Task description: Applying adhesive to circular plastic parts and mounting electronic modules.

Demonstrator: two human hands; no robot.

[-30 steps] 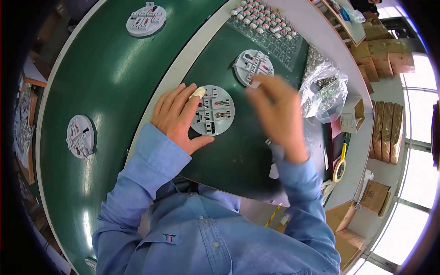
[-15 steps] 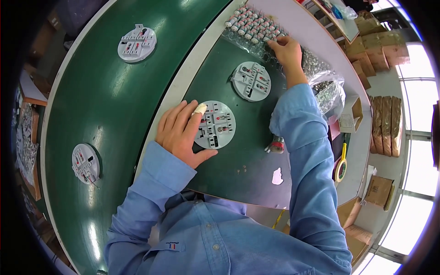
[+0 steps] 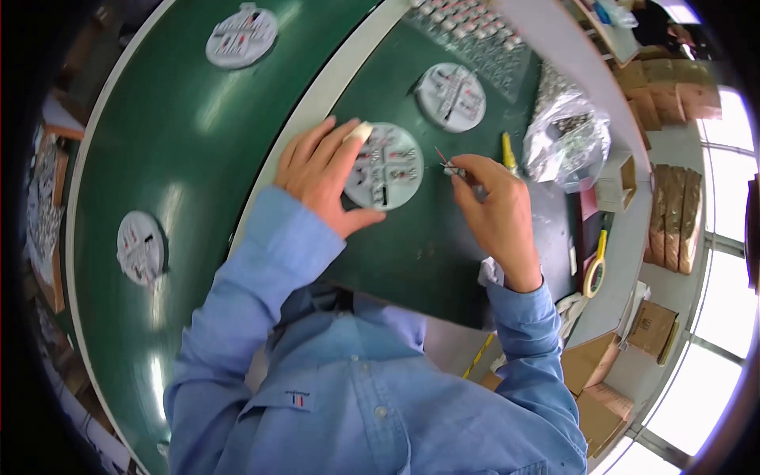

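A round light-grey plastic base lies on the dark green work surface, its raised slots fitted with small red and dark parts. My left hand rests against its left side, fingers spread, the index finger in a pale yellow cover on the upper edge and the thumb along the lower edge. Just right of this base, my right hand pinches a small whitish component with thin wires, one of them red. Its exact kind is partly hidden by my fingertips. Farther back sits a second round base, apart from both hands.
At the back, rows of white-and-red components stand beside clear plastic packaging. A clear bag of small parts, a yellow-handled tool and a small carton lie to the right. The green strip at left carries round bases.
My right hand has come back from the rows of components to beside the nearer base, now with a small wired component in it. My left hand stays on that base. The view has shifted.
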